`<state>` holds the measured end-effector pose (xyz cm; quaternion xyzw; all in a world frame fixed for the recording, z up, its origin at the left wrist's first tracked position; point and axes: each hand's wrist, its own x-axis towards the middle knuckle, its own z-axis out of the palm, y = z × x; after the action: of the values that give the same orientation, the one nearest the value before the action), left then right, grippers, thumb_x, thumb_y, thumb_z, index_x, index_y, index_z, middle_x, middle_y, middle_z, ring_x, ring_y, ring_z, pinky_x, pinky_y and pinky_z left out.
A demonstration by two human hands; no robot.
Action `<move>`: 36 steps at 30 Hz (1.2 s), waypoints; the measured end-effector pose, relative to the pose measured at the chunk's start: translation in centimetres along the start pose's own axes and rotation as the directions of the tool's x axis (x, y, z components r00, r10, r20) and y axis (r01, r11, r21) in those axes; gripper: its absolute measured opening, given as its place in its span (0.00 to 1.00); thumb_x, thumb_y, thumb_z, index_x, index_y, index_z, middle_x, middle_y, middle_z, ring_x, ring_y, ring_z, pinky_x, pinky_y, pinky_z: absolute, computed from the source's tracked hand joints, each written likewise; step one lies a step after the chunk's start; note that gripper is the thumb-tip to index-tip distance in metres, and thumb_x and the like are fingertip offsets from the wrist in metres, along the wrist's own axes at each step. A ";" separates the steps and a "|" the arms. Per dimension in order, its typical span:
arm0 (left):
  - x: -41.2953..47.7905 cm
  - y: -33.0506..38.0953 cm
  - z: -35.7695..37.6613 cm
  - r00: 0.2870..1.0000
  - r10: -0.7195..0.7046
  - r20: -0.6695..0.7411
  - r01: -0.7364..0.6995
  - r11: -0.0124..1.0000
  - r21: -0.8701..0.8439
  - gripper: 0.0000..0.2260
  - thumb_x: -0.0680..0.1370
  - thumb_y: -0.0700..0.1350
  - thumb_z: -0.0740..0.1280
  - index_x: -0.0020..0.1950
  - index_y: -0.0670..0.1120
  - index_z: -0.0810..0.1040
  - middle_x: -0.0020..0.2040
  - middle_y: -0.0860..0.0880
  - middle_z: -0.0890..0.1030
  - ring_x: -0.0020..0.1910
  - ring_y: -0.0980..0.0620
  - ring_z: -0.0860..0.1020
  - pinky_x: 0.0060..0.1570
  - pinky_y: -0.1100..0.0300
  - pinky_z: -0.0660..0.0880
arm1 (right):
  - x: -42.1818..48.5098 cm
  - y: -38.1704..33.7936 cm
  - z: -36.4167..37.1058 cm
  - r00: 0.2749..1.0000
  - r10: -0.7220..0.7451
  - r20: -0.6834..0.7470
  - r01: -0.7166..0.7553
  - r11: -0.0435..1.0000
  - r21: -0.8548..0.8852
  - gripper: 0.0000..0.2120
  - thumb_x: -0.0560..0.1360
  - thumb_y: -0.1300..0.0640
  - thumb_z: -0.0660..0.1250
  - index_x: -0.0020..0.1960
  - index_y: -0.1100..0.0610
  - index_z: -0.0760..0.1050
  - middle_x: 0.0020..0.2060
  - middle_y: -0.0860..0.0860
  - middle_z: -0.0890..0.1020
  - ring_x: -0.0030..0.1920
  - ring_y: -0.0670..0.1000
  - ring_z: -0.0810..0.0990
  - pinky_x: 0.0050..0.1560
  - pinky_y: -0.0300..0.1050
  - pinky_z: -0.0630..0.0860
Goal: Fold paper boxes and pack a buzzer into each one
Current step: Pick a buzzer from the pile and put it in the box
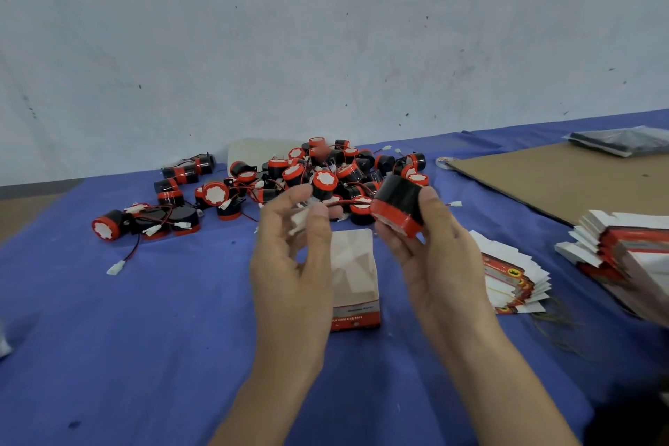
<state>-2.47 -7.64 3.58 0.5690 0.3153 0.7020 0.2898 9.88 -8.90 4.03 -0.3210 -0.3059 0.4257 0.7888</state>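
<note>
Landmark: paper box (356,279), lying on the blue cloth (144,337). Its pale panel faces up and its red printed band is at the near end.

- Right hand (434,264): raised just right of the box. Thumb and fingers are curled round one buzzer (398,206), a black body with a red cap. The buzzer is held clear of the cloth, above the box's far right corner, cap tilted down and left. Firm grasp, fingers partly closed round the body.
- Left hand (289,264): raised just left of the box, palm turned inward. Thumb and fingertips pinch a white connector (300,217) above the box's far left corner. This area is blurred, so the exact finger contact is not clear.
- A thin red lead (344,203) runs from the connector across to the held buzzer, spanning the gap over the box's far edge.
- Heap of buzzers (318,170): beyond the box, loose and tangled with their leads. Several stragglers lie beyond and left of it.
- Flat box blanks (514,275): fanned on the cloth right of the box, past the right wrist.
- Taller stack (622,246) of blanks: further right of the box, well apart from it.
- Cardboard sheet (564,177): flat on the cloth, beyond and right of the box.

The box holds no buzzer, as far as its visible part shows.
</note>
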 end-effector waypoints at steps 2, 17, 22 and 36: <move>0.2 0.0 -0.2 0.999 0.024 -0.022 -0.024 1.000 -0.015 0.04 0.81 0.54 0.65 0.55 0.61 0.77 0.49 0.56 0.85 0.52 0.58 0.82 0.44 0.74 0.74 | 0.1 -0.2 -0.3 0.999 0.025 0.030 -0.025 1.000 0.006 0.22 0.70 0.46 0.70 0.58 0.57 0.81 0.53 0.54 0.86 0.54 0.52 0.85 0.50 0.43 0.82; 0.1 -3.0 -0.1 0.855 0.074 0.513 -0.167 0.976 0.137 0.19 0.79 0.45 0.69 0.66 0.64 0.75 0.71 0.64 0.71 0.70 0.58 0.71 0.65 0.62 0.71 | 0.0 1.3 -1.6 0.997 -0.030 0.074 0.056 0.923 -0.382 0.22 0.67 0.41 0.70 0.57 0.50 0.81 0.48 0.55 0.86 0.50 0.50 0.85 0.43 0.37 0.81; 0.7 -2.8 -0.7 0.883 0.106 0.456 -0.194 0.969 0.151 0.17 0.78 0.44 0.71 0.60 0.65 0.77 0.64 0.63 0.77 0.65 0.58 0.75 0.57 0.69 0.72 | 0.1 0.8 -1.9 0.988 -0.009 0.157 0.085 0.870 -0.485 0.18 0.71 0.34 0.60 0.48 0.42 0.84 0.40 0.48 0.86 0.39 0.44 0.83 0.38 0.35 0.79; 3.1 -3.5 -2.9 0.888 -0.278 0.365 0.102 0.895 0.433 0.09 0.78 0.46 0.71 0.49 0.62 0.81 0.43 0.64 0.83 0.47 0.68 0.79 0.41 0.75 0.72 | 1.0 3.2 -5.4 0.974 0.176 0.145 -0.003 0.644 -0.765 0.25 0.82 0.45 0.59 0.77 0.39 0.59 0.60 0.39 0.78 0.46 0.30 0.76 0.41 0.25 0.73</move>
<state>-5.70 -3.40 2.39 0.7186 0.4387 0.4512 0.2959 12.91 -8.00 -1.45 -0.5910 -0.5195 0.3274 0.5232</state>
